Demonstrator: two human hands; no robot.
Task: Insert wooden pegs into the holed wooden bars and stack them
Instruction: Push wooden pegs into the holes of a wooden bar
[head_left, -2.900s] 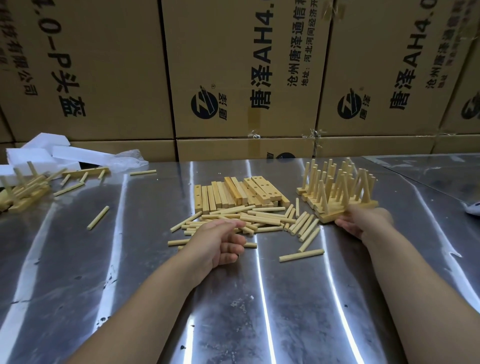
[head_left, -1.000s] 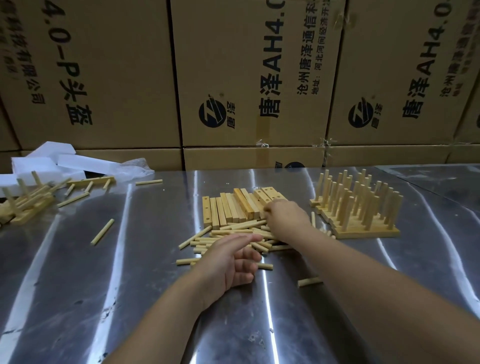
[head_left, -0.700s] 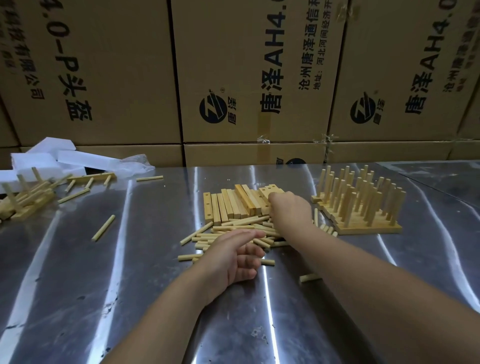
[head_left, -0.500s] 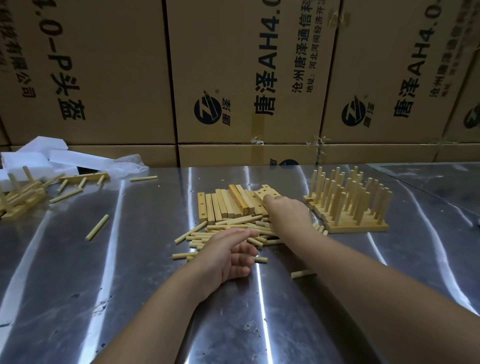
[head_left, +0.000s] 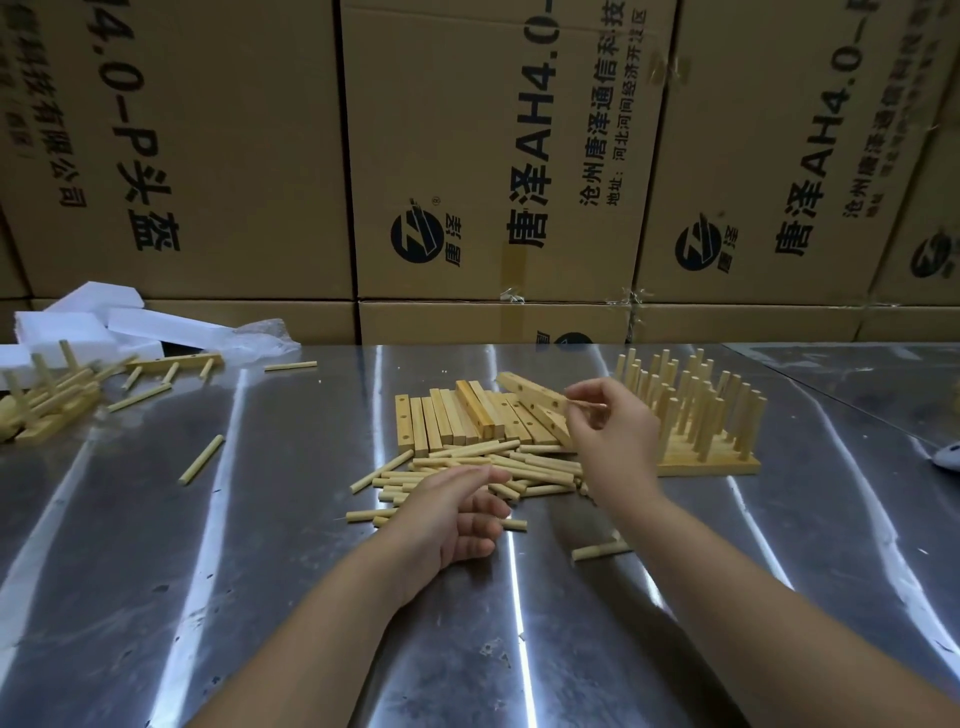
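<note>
A row of holed wooden bars (head_left: 447, 422) lies flat at the table's middle, with a heap of loose wooden pegs (head_left: 498, 467) in front of it. My right hand (head_left: 613, 431) pinches the near end of one holed bar (head_left: 525, 388) and holds it tilted above the right end of the row. My left hand (head_left: 457, 514) rests on the near edge of the peg heap, fingers loosely apart and holding nothing. To the right stands a stack of pegged bars (head_left: 696, 415), its pegs pointing up.
The metal table (head_left: 260, 597) ends at a wall of cardboard boxes (head_left: 493, 156). At far left lie more pegged bars (head_left: 47, 400), white foam blocks (head_left: 78, 322) and stray pegs (head_left: 201, 459). One peg (head_left: 597, 550) lies under my right forearm. A white object (head_left: 948, 457) sits at the right edge.
My right hand went from the pegged stack to the bar row, closed on a bar and lifted its end. My left hand stayed on the pegs.
</note>
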